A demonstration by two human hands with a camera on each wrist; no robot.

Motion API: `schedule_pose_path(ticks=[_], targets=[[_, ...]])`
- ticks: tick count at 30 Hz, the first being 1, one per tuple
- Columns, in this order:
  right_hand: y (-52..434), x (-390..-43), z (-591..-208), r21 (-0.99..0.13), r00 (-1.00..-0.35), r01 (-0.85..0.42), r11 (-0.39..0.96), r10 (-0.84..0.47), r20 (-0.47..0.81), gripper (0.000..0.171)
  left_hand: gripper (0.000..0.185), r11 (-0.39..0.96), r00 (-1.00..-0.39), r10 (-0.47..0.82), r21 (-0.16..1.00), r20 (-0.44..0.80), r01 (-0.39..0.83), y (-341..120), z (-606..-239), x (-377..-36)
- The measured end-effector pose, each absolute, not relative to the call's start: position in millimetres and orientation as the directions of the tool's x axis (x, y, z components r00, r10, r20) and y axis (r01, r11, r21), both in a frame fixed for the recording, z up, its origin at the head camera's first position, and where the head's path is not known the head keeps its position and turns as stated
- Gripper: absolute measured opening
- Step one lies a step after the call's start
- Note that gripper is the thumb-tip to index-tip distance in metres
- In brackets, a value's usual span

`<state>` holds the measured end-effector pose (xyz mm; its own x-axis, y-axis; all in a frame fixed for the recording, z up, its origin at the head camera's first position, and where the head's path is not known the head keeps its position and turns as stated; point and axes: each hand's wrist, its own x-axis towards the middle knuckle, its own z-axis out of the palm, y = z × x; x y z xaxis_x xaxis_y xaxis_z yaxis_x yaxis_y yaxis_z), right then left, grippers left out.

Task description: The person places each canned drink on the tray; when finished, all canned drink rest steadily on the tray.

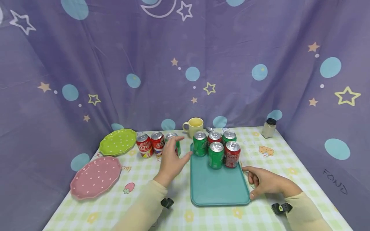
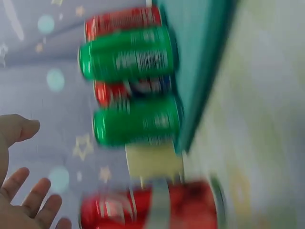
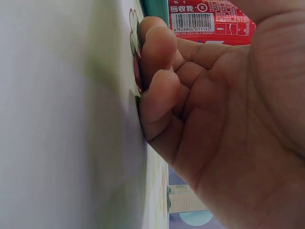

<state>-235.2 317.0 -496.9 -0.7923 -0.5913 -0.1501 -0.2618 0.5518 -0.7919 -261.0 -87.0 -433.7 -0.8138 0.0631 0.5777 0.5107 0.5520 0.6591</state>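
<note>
From the head view, 5 cans stand at the 12 o'clock end of the teal tray (image 1: 215, 189), while 3 cans remain on the counter (image 1: 138, 179) at its 10 o'clock; the left hand (image 1: 171, 160), fingers spread, reaches the green can (image 1: 176, 144) among them, hiding most of it. The right hand (image 1: 264, 182) rests loosely curled at the tray's 3 o'clock edge, holding nothing. The left wrist view is blurred; the right wrist view is mostly palm.

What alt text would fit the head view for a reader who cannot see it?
A person's left hand reaches with open fingers toward a green can beside two red cans, while the right hand rests at the edge of a teal tray holding five cans on a checked table.
</note>
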Motion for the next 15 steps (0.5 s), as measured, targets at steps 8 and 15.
schedule_pose_path(ticks=[8,15], targets=[[317.3,-234.8,-497.4,-0.795,-0.788,-0.268,0.544,-0.599,-0.145,0.108,0.076,0.491,-0.892,-0.018,0.781,0.451,0.385,-149.2,-458.6,-272.2],[316.3,-234.9,-496.9,-0.792,-0.79,-0.259,0.553,-0.592,-0.156,0.108,0.084,0.431,-0.969,0.041,0.87,0.244,0.237,-160.7,-481.4,-281.1]])
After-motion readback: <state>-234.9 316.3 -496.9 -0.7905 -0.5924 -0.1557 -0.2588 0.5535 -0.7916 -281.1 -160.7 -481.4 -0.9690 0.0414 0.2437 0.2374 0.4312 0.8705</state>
